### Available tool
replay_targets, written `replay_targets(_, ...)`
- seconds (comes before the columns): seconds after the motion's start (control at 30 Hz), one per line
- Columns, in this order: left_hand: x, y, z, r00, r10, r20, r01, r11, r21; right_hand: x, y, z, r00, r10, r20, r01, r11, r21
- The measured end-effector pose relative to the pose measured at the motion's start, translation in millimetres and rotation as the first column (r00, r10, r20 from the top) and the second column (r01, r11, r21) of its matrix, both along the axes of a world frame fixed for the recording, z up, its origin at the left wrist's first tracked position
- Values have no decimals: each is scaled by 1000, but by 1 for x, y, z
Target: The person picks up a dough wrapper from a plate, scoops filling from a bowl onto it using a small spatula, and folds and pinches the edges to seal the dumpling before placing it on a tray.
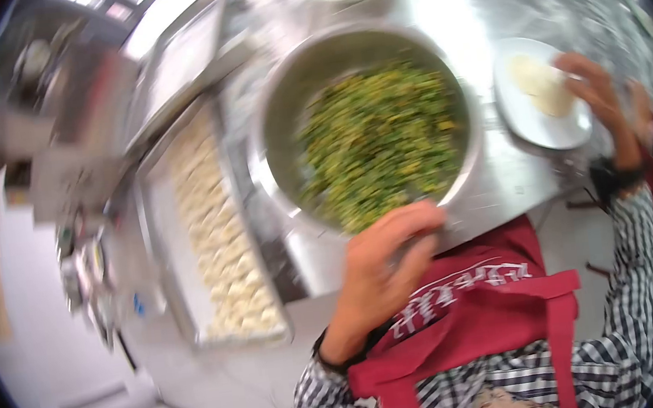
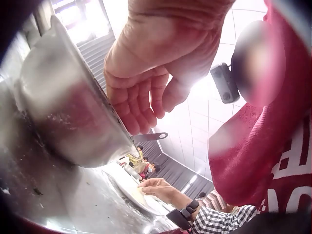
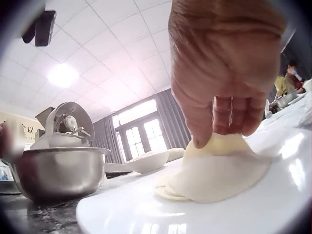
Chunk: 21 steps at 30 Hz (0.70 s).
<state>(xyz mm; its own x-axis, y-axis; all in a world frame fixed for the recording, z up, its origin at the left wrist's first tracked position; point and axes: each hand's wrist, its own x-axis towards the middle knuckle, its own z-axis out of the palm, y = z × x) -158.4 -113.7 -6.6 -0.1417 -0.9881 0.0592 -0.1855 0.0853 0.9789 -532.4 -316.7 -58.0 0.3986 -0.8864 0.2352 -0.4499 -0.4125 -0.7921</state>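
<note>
Dough wrappers [image 1: 536, 83] lie stacked on a white plate [image 1: 525, 126] to the right of a metal bowl [image 1: 280, 193] in the head view, and the right hand [image 1: 597, 88] reaches onto them. Chopped green and yellow filling [image 1: 384, 145] fills much of the bowl. The left hand [image 1: 386, 266] is at the bowl's near rim, its fingers bent. A tray [image 1: 177, 273] of dumplings [image 1: 221, 232] stands left of the bowl. In the left wrist view, the left hand's fingers hang relaxed and loosely curved beside the rim, near a handle [image 2: 152, 137] with a hole in its end. In the right wrist view, the right hand's thumb and fingers pinch the raised edge of the top wrapper [image 3: 222, 170], the rest of it drooping onto the stack.
</note>
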Motion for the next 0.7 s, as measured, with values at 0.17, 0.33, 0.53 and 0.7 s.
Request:
replay_targets(0.17, -2, -1, -4, 985, 36, -168, -33, 999, 16, -2, 26, 26, 996, -79, -42, 82, 994, 77)
replay_targets(0.33, -15, -7, 3, 953, 33, -301, -30, 999, 15, 97, 87, 73, 986, 167, -28, -169, 979, -114)
replay_targets(0.53, -22, 3, 12, 999, -3, -42, -4, 989, -147, 191, 120, 99, 763, 647, -14, -606, 707, -363)
replay_targets(0.7, -9, 17, -4, 950, 265, -167, -261, 964, 48, 205, 121, 85, 825, 554, 111, -466, 779, -420)
